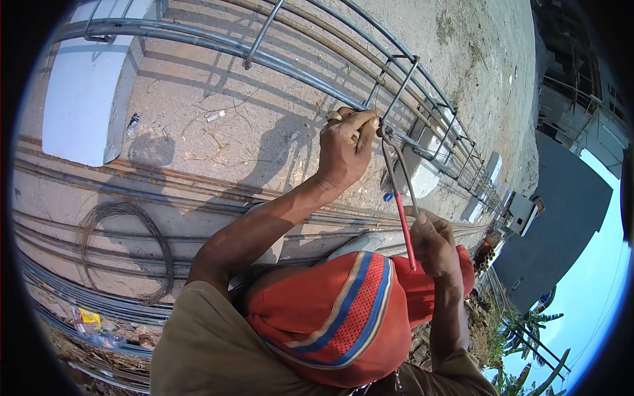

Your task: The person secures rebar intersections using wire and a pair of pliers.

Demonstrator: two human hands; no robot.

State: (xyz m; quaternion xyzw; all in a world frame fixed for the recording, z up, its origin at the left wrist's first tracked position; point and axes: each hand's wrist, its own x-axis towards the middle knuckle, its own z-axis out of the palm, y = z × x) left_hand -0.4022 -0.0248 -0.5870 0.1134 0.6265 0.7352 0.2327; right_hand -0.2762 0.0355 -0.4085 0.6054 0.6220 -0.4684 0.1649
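Observation:
Pinched fingers of my left hand (pixel 349 146), which wears a ring, grip a thin tie wire (pixel 375 101) beside a stirrup (pixel 402 89) on a long steel rebar cage (pixel 307 74). Right by those fingertips are the jaws of a pair of end-cutting pincers (pixel 396 163). My right hand (pixel 436 242) holds the pincers low on the handles, one of which has a red sleeve; the other sleeve is mostly hidden by the hand. The exact wrap of the wire at the joint is too small to tell.
White blocks (pixel 86 94) support the cage. A coil of thin wire (pixel 166 247) lies over loose rebars (pixel 198 190) on the left. Red striped clothing (pixel 342 307) covers my lap. Debris and a yellow wrapper (pixel 90 318) lie at lower left.

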